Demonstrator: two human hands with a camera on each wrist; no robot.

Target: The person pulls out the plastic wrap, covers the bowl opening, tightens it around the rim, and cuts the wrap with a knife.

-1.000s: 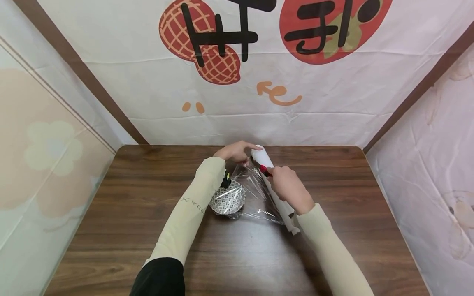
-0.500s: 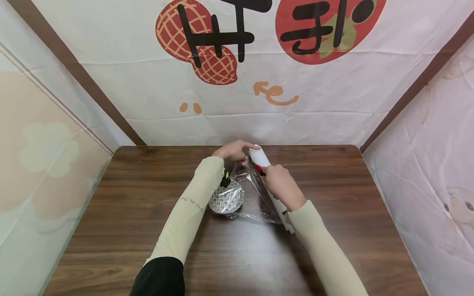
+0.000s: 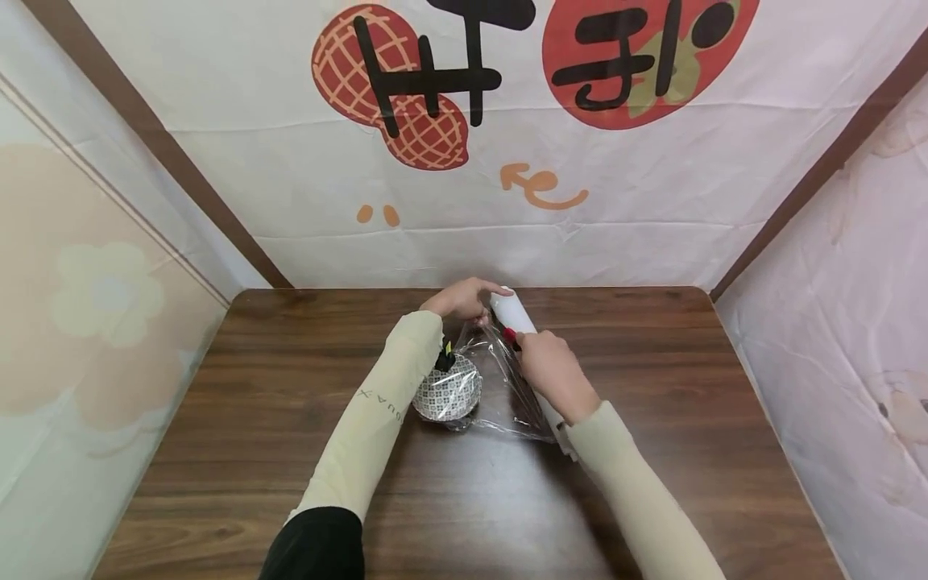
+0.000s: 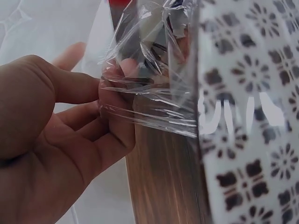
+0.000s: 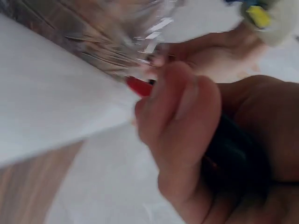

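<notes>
bowl [image 3: 447, 391]: white, dark floral print | roll [image 3: 511, 312]: white | tool [image 5: 139, 87]: red-and-black | sleeves [image 3: 362, 427]: cream | table [image 3: 261, 403]: brown woodgrain

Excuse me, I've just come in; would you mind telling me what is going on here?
A person is working with clear film at a wooden table. The left hand pinches the film near its far edge, while the right hand grips a red-and-black tool, its red end against the film beside the white roll. The film stretches from over the patterned bowl to the roll; whether any of it is cut is hard to tell.
</notes>
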